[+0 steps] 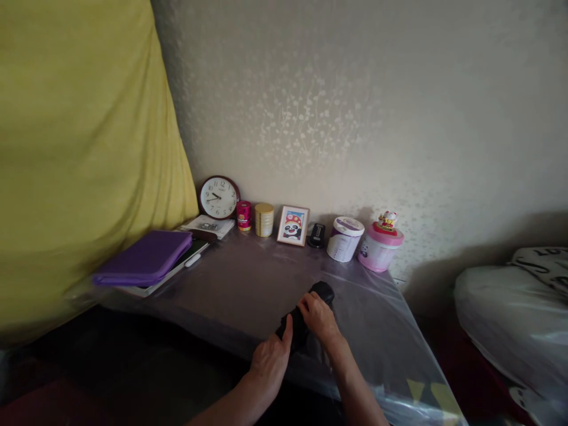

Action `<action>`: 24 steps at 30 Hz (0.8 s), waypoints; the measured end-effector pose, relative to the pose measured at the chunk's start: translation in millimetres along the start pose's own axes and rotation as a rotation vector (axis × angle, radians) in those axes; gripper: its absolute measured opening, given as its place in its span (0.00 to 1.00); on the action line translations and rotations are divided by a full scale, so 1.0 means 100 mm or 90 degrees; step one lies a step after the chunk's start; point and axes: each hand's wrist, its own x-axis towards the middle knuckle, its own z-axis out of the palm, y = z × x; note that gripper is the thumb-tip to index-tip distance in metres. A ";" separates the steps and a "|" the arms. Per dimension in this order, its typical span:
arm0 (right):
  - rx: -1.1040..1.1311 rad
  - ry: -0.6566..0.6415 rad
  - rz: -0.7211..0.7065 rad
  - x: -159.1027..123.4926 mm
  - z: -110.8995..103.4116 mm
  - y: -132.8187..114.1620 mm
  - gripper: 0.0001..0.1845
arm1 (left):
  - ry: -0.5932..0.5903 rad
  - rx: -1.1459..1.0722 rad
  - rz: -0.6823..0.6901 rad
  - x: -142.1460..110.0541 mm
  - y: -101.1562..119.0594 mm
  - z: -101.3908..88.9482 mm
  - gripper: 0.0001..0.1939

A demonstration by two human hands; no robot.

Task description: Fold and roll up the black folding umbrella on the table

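Note:
A black bundle that looks like a folded umbrella [323, 290] lies slantwise over the near part of the table, its rounded end pointing to the far right. My left hand [271, 358] is closed round its near end, with the thumb stretched along the side and the other fingers mostly hidden. Higher up, my right hand [318, 315] pinches the dark material from above, close to the rounded end. Both hands cover much of the middle of the bundle.
A plastic-covered table [231, 284] holds a purple folder [146, 255] on books at left. Along the wall stand a clock [219, 197], a pink can [244, 216], a yellow tin [264, 220], a panda picture frame [293, 225], a stapler-like black item [316, 235], a white tub [345, 239] and a pink tub [379, 251].

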 end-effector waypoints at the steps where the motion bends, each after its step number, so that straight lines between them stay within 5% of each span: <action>1: 0.008 0.007 -0.008 -0.01 0.01 0.00 0.08 | -0.017 -0.013 0.001 0.00 -0.01 -0.02 0.33; 5: 0.253 0.047 0.007 -0.01 0.02 0.11 0.12 | -0.070 -0.085 0.033 -0.03 -0.12 -0.12 0.38; 9: 0.591 0.102 0.198 -0.07 -0.06 0.32 0.19 | -0.127 -0.195 0.055 -0.09 -0.26 -0.18 0.38; 12: 0.683 0.129 0.280 -0.14 -0.16 0.41 0.21 | -0.138 -0.241 0.049 -0.14 -0.32 -0.19 0.38; 18: 0.629 0.052 0.206 -0.08 -0.13 0.33 0.19 | -0.119 -0.282 0.043 -0.19 -0.30 -0.22 0.37; 24: 0.263 0.055 0.028 0.02 -0.05 0.04 0.13 | -0.084 -0.246 0.039 -0.16 -0.24 -0.18 0.39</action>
